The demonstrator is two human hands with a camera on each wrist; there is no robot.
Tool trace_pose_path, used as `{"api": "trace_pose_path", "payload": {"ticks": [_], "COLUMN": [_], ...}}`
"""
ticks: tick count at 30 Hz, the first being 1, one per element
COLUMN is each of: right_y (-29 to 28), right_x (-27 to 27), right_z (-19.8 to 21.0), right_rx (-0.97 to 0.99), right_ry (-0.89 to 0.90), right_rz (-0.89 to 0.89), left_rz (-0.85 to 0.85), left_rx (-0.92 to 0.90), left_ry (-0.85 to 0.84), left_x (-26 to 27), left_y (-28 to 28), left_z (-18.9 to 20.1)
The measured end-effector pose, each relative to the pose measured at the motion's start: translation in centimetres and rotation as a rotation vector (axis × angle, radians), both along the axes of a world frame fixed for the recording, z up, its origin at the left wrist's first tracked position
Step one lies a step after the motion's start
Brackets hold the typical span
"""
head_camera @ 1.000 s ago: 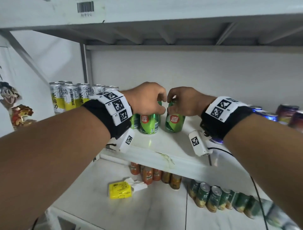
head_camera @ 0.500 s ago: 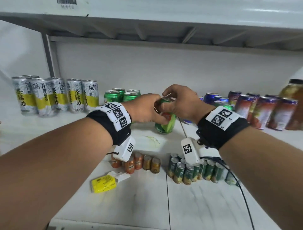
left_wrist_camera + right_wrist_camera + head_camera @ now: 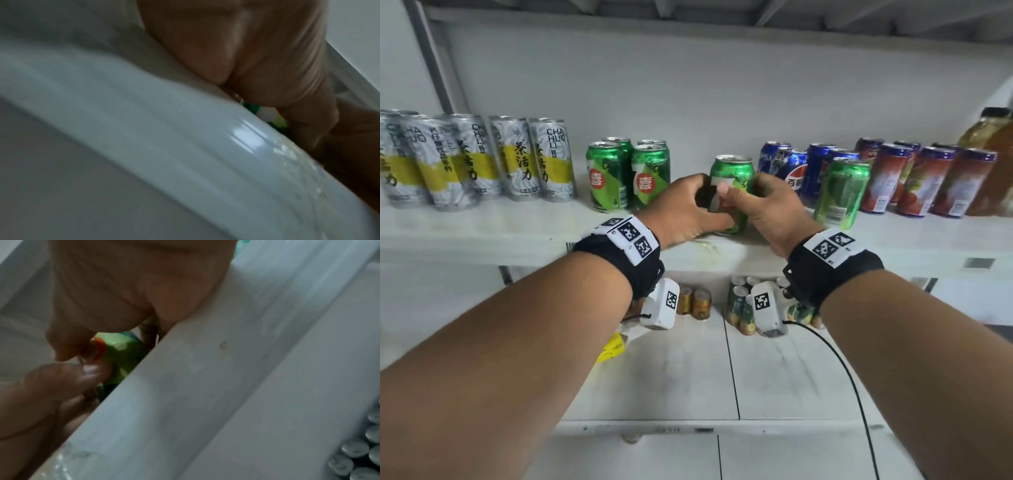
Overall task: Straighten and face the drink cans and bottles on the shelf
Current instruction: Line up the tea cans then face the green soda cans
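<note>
Both hands now on one green can (image 3: 731, 192), on shelf (image 3: 482, 233) right of green four-pack (image 3: 628, 174). Left hand (image 3: 685, 210), right hand (image 3: 763, 209) curl round it, thumbs front; label probably turning forward.

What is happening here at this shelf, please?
A person is tidying drink cans on a white shelf. Both hands grip one green can standing near the shelf's front: the left hand from its left, the right hand from its right. Another green can stands apart before the blue cans.
</note>
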State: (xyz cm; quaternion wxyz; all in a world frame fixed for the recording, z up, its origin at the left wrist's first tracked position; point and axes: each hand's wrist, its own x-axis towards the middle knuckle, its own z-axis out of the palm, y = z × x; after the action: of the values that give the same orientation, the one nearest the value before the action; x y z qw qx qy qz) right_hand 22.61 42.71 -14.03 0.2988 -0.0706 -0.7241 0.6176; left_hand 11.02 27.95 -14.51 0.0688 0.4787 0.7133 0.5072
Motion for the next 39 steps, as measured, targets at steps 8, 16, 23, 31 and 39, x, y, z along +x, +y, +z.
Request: {"api": "trace_pose_path", "payload": {"ticks": [8, 16, 23, 31, 39], "right_y": [0.4, 1.0, 0.5, 0.4, 0.2], "right_x": [0.7, 0.3, 0.4, 0.8, 0.8], "right_z": [-0.2, -0.2, 0.0, 0.0, 0.2], "right_rx": [0.013, -0.005, 0.133, 0.109, -0.015], "right_ry": [0.054, -0.011, -0.016, 0.016, 0.058], "right_rz": [-0.001, -0.041, 0.064, 0.102, 0.086], "left_rz": [-0.009, -0.025, 0.010, -0.033, -0.091], "left_rx": [0.045, 0.106, 0.173, 0.222, 0.241], "left_ry": [-0.057, -0.163, -0.259, -0.240, -0.242], "left_x": [0.1, -0.6, -1.1, -1.4, -1.5], "left_y": [-0.3, 0.4, 0.6, 0.7, -0.1], "left_z": [0.0, -0.2, -0.1, -0.1, -0.4]}}
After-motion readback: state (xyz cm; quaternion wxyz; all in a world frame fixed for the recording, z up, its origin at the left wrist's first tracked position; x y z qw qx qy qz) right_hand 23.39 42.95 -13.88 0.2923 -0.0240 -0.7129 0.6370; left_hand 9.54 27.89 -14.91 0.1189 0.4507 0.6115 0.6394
